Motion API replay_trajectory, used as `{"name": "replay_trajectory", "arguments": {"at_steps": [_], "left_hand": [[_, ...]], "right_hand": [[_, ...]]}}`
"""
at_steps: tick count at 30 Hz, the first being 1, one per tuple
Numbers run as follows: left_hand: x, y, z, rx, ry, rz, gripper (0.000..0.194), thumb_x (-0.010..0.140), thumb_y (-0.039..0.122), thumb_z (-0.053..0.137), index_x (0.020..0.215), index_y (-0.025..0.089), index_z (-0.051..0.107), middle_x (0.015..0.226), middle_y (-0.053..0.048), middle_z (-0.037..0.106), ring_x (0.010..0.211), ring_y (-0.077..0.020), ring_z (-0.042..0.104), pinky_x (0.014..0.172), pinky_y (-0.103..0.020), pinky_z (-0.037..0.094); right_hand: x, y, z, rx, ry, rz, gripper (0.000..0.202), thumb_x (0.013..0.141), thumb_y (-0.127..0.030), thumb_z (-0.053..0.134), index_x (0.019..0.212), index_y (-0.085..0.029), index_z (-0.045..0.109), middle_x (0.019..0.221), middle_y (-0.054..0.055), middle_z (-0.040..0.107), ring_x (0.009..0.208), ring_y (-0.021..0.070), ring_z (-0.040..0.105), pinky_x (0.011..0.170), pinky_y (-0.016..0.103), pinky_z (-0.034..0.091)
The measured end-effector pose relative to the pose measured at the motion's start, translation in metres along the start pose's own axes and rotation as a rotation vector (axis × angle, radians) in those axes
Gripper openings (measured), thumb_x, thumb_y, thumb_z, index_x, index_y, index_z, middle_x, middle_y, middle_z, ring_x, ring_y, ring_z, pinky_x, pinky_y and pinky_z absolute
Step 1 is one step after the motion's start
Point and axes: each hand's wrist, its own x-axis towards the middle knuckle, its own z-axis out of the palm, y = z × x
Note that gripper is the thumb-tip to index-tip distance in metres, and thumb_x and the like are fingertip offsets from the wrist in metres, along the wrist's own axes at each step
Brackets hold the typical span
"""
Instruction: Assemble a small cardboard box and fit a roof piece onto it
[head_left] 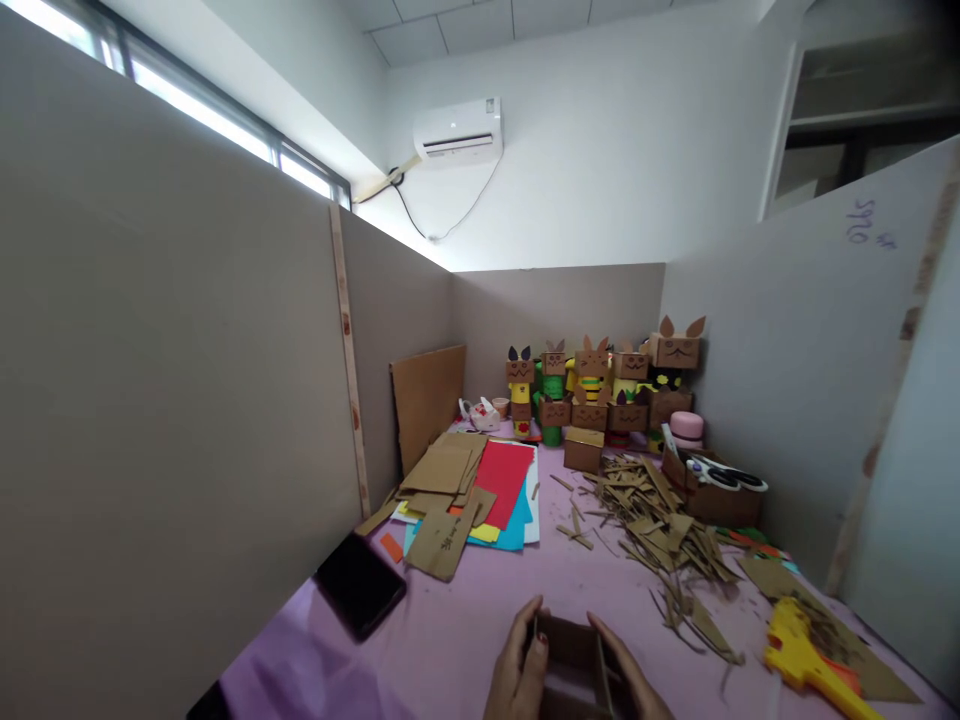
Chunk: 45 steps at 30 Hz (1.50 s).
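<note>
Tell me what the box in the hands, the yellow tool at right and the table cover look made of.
Box: brown cardboard by the look, matte, thin walls with raw cut edges.
Yellow tool: likely moulded plastic, smooth and slightly shiny; it looks like a glue gun, but that is unsure.
Table cover: pink-lilac sheet, smooth with soft sheen; cloth or plastic, cannot tell.

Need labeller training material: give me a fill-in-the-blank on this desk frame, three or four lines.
1. Both hands, left hand and right hand, hold a small box made of ____.
2. The glue gun lying at the right is coloured ____.
3. The top sheet of the coloured paper stack is ____.
4. The table cover is ____.

Missing words: cardboard; yellow; red; pink
</note>
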Motion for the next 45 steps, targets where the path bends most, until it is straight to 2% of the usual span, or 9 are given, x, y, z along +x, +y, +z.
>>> {"name": "replay_trajectory", "arguments": {"at_steps": [6,12,18,22,30,36,45], "left_hand": [[-0.004,0.005,0.0,0.011,0.013,-0.025,0.07,0.079,0.064,0.046,0.13,0.016,0.046,0.135,-0.012,0.048,0.127,-0.0264,0.039,0.109,-0.036,0.025],[-0.007,0.014,0.0,0.008,0.013,-0.035,0.067,0.08,0.061,0.047,0.129,0.015,0.047,0.134,-0.012,0.05,0.127,-0.0268,0.04,0.109,-0.036,0.025],[-0.008,0.021,0.0,0.019,-0.011,-0.021,0.062,0.082,0.057,0.046,0.129,0.015,0.047,0.136,-0.012,0.047,0.127,-0.0254,0.039,0.109,-0.036,0.026],[-0.007,0.021,0.0,0.03,-0.014,-0.031,0.067,0.081,0.061,0.045,0.13,0.014,0.045,0.137,-0.013,0.046,0.128,-0.0262,0.039,0.11,-0.037,0.025],[-0.011,0.036,0.001,0.047,-0.039,-0.036,0.067,0.083,0.058,0.043,0.13,0.011,0.043,0.137,-0.015,0.044,0.129,-0.0257,0.036,0.11,-0.037,0.023],[-0.008,0.031,0.001,0.063,-0.056,-0.039,0.067,0.083,0.06,0.042,0.131,0.013,0.041,0.14,-0.014,0.041,0.13,-0.0258,0.034,0.111,-0.04,0.022],[-0.002,0.019,-0.001,0.073,-0.07,-0.039,0.063,0.083,0.06,0.041,0.129,0.017,0.043,0.139,-0.012,0.041,0.129,-0.0271,0.035,0.11,-0.043,0.022]], "right_hand": [[-0.002,-0.004,0.005,0.076,-0.019,0.006,0.103,0.061,-0.073,0.059,0.139,-0.012,0.031,0.138,0.02,0.043,0.126,0.0308,0.042,0.103,0.039,0.035],[-0.004,-0.01,0.004,0.034,0.003,0.003,0.103,0.06,-0.074,0.058,0.138,-0.011,0.033,0.138,0.02,0.044,0.132,0.0321,0.031,0.105,0.04,0.033],[-0.005,-0.023,0.001,0.037,-0.084,0.0,0.103,0.064,-0.07,0.06,0.141,-0.01,0.026,0.137,0.021,0.044,0.13,0.0311,0.036,0.105,0.04,0.033],[-0.006,-0.022,0.003,0.075,-0.032,-0.023,0.102,0.064,-0.069,0.061,0.14,-0.01,0.028,0.136,0.022,0.045,0.128,0.032,0.039,0.103,0.041,0.036],[-0.011,-0.024,0.003,0.035,0.006,-0.025,0.095,0.067,-0.065,0.061,0.139,-0.01,0.029,0.14,0.021,0.041,0.131,0.0295,0.034,0.105,0.04,0.033],[-0.011,-0.026,0.0,0.026,-0.042,-0.009,0.093,0.071,-0.06,0.061,0.142,-0.013,0.023,0.144,0.019,0.033,0.131,0.0285,0.034,0.107,0.04,0.03],[-0.011,-0.027,-0.001,0.019,-0.04,-0.024,0.092,0.072,-0.057,0.063,0.141,-0.01,0.024,0.145,0.02,0.033,0.133,0.0279,0.031,0.108,0.04,0.028]]}}
